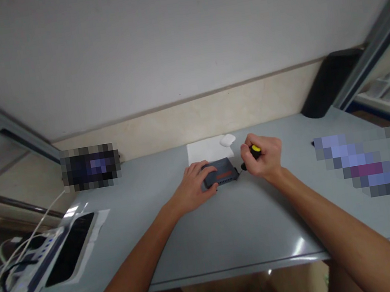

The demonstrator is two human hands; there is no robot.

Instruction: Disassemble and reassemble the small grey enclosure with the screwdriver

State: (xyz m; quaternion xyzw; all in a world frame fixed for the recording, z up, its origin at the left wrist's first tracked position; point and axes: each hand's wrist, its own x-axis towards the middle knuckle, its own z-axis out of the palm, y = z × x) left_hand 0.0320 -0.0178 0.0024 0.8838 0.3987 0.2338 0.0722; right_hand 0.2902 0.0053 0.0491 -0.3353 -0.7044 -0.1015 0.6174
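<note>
A dark grey, flat rectangular device [223, 171] with a reddish stripe and a vented edge lies on the grey table. My left hand [197, 185] grips it from its left side, fingers over the top and thumb along the near edge. In my right hand [265, 154] is a screwdriver [255, 149] with a black and yellow handle, the fist closed round it. Its thin shaft slants down to the left, and the tip is at or close to the device's right near corner. Whether the tip touches a screw is too small to tell.
Behind the device lie a white sheet [205, 150] and a small white object [227, 140]. A black tablet-like slab [72, 249] is at left beside a power strip [45, 253] with tangled cables. A black cylinder [333, 82] leans at the back right. Two blurred-out items sit left and right.
</note>
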